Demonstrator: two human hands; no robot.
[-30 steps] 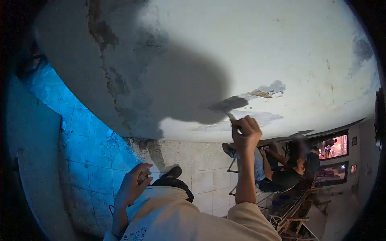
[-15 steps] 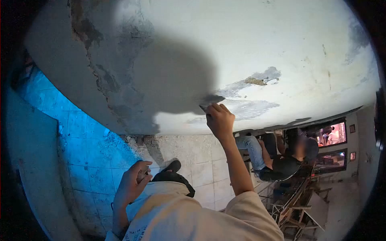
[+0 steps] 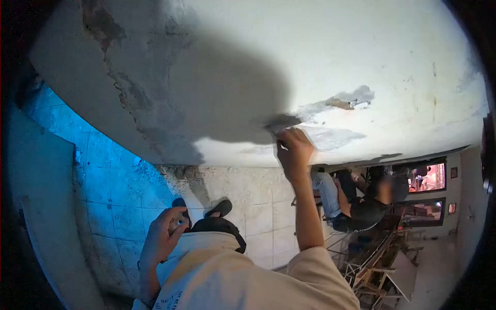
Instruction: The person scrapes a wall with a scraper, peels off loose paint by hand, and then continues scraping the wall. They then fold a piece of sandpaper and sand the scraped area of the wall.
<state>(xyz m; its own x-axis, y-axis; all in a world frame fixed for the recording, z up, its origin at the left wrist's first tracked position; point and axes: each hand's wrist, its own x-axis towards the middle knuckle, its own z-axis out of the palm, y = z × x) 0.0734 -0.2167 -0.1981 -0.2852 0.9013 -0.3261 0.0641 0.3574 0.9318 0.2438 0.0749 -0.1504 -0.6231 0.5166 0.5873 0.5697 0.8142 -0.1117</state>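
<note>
My right hand [image 3: 295, 155] is closed in a pinch close against the pale wall [image 3: 392, 46]. It grips a small flat scraper, mostly hidden by the fingers and the dark shadow beside them. Just beyond the fingertips, a grey patch [image 3: 330, 138] of bare plaster shows through the paint, with a chipped patch [image 3: 356, 98] above it. My left hand [image 3: 161, 235] hangs low in front of my body, away from the wall. Its fingers are loosely curled, with a gap to the thumb, and I make out no object there.
A seated person [image 3: 356, 206] in jeans and a dark top is at the right. Behind them stands a jumble of wooden frames [image 3: 380, 271]. Light tiles [image 3: 258, 225] cover the floor, blue-lit at the left, with crumbled debris [image 3: 183, 178] along the wall's foot.
My right hand has moved slightly right and up along the wall, turning a little at the wrist. My left hand has shifted slightly left. The view has tilted, and both my feet now show.
</note>
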